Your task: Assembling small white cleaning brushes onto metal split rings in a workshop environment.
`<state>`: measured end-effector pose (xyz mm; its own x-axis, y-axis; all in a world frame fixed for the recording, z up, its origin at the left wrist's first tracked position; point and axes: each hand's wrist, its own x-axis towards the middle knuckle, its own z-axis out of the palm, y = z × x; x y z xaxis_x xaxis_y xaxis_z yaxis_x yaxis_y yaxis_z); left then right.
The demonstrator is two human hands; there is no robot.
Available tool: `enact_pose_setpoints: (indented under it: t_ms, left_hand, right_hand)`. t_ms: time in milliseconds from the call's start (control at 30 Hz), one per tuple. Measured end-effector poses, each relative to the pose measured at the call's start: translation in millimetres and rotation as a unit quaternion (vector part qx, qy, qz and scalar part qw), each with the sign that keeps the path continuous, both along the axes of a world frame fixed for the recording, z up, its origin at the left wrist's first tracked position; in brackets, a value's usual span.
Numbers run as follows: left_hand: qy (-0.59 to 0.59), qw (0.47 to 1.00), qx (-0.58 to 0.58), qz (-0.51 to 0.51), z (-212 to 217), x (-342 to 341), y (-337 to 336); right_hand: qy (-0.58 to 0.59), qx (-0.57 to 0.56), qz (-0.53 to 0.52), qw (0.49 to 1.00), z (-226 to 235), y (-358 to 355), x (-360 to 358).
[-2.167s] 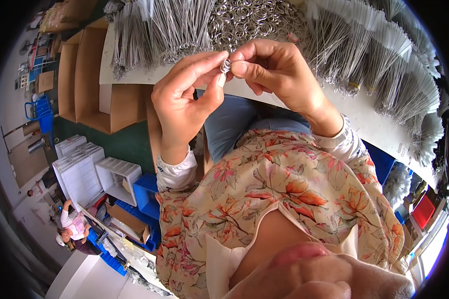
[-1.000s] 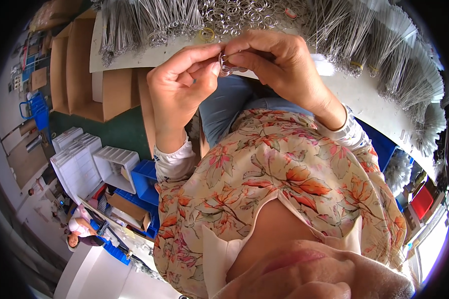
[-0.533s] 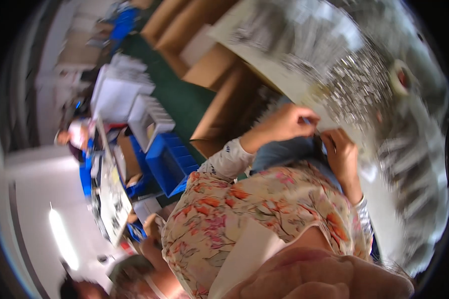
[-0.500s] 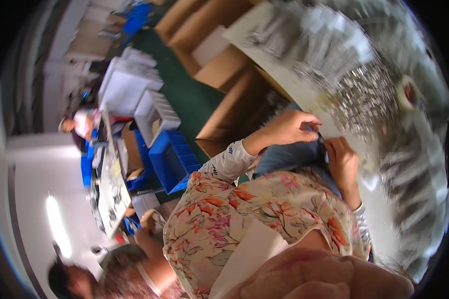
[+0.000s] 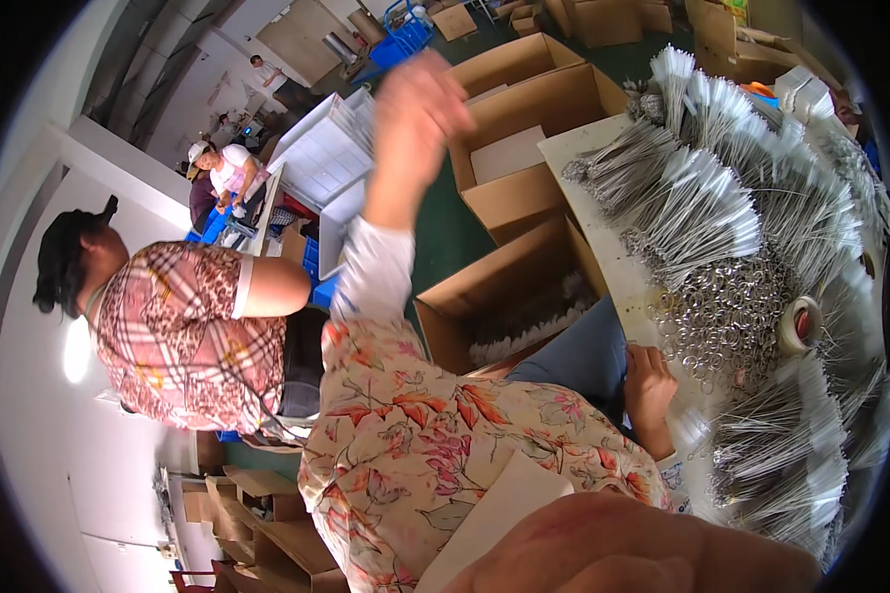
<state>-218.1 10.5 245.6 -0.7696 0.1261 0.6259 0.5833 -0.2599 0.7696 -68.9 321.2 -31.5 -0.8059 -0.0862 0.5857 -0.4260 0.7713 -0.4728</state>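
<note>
My left hand (image 5: 422, 114) is raised at arm's length over the floor beside the open cardboard boxes. Motion smears its fingers, so I cannot see whether anything is in them. My right hand (image 5: 651, 385) is low at the table's edge, beside my blue-clad leg (image 5: 585, 354). Its fingers are curled, and whatever may be inside them is hidden. Near that hand, a heap of metal rings (image 5: 717, 321) covers part of the pale table (image 5: 618, 282). Bundles of thin wire brushes (image 5: 697, 212) with white tips fan out beyond the rings, and more brushes (image 5: 786, 445) lie to the right.
Close to my leg stands an open cardboard box (image 5: 514, 287) with white-tipped pieces inside. Larger cardboard boxes (image 5: 534, 99) are behind it. A tape roll (image 5: 799, 324) sits among the brushes. One person in plaid (image 5: 193, 336) stands close at left; another (image 5: 235, 173) works at a farther table.
My left hand has left the lap beside my right hand and swung up and away over the floor. My right hand remains low by my leg. The whole view has shifted, showing more of the room.
</note>
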Motion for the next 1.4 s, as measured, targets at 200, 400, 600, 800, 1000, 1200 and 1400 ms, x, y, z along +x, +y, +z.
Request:
enact_pose_setpoints:
  t_ms: [200, 400, 600, 800, 1000, 1200, 1400]
  left_hand:
    - [-0.152, 0.924, -0.331, -0.121, -411.6, 155.5, 37.1]
    - [-0.695, 0.716, -0.048, -0.040, -349.1, 139.7, 96.3]
    - [-0.717, 0.691, -0.057, -0.078, -360.2, 118.8, 97.1]
    - [-0.730, 0.663, -0.145, -0.078, -352.4, 115.0, 111.8]
    - [-0.719, 0.660, -0.187, -0.107, -366.5, 112.0, 113.2]
    - [-0.722, 0.657, -0.155, -0.150, -347.4, 103.2, 92.0]
    - [-0.718, 0.656, -0.124, -0.197, -337.4, 84.5, 62.7]
  right_hand:
    - [-0.006, -0.014, 0.030, 0.999, 8.6, -2.6, -0.7]
    - [-0.038, 0.011, -0.011, 0.999, 3.4, 1.7, -2.3]
    - [-0.035, -0.018, -0.015, 0.999, -3.7, -1.3, -2.4]
    - [-0.033, -0.029, -0.006, 0.999, -1.6, 2.6, 1.4]
    - [-0.046, -0.042, -0.011, 0.998, -2.5, 4.0, 2.9]
    - [-0.051, -0.029, 0.002, 0.998, -3.9, -2.7, -8.0]
    - [-0.003, 0.063, -0.016, 0.998, -3.7, -6.5, 4.9]
